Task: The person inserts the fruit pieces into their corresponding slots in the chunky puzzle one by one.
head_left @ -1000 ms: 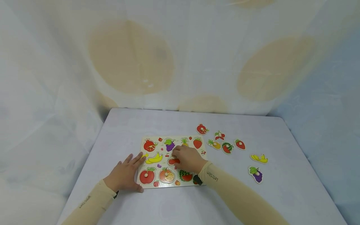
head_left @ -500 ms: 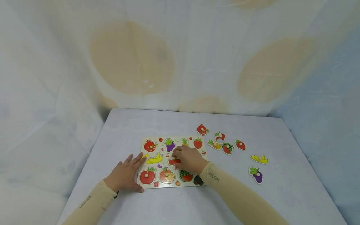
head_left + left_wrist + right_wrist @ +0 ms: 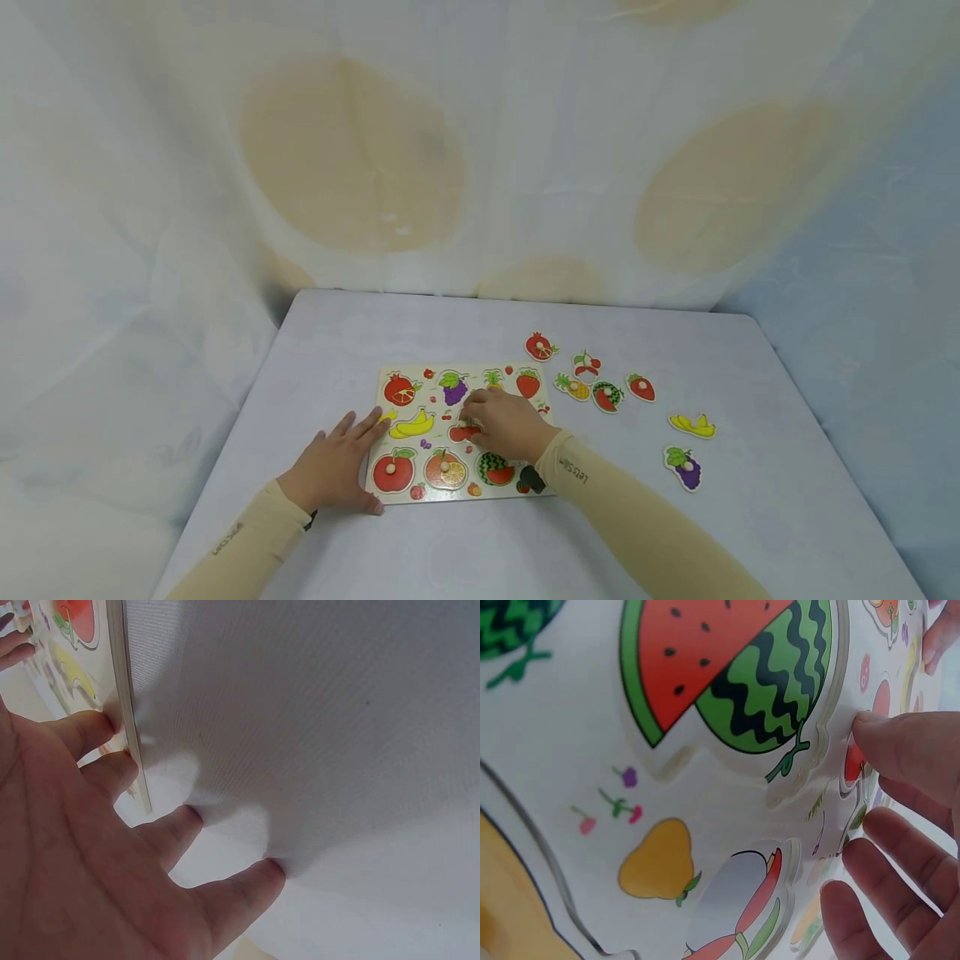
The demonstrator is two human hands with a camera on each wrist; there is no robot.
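Note:
A fruit puzzle board (image 3: 431,444) lies flat on the table. My left hand (image 3: 336,461) spreads its fingers at the board's left edge; in the left wrist view, two fingertips (image 3: 111,771) touch that edge and two others meet the cloth. My right hand (image 3: 510,423) reaches over the board's middle, its thumb and fingers pinching a red cherry puzzle piece (image 3: 459,433) in its place there; the fingers partly hide it. In the right wrist view the thumb (image 3: 907,742) presses beside the red fruit. Apple (image 3: 392,472) and orange (image 3: 446,468) pieces with knobs sit in the board.
Loose puzzle pieces lie right of the board: pomegranate (image 3: 538,347), a red-and-green fruit (image 3: 587,365), pineapple (image 3: 576,388), watermelon (image 3: 606,397), strawberry (image 3: 641,387), bananas (image 3: 693,426) and grapes (image 3: 684,467). A pale curtain (image 3: 480,167) hangs behind the table.
My right hand has shifted very slightly over the cherry piece. The left hand keeps its place, and the loose pieces lie as before.

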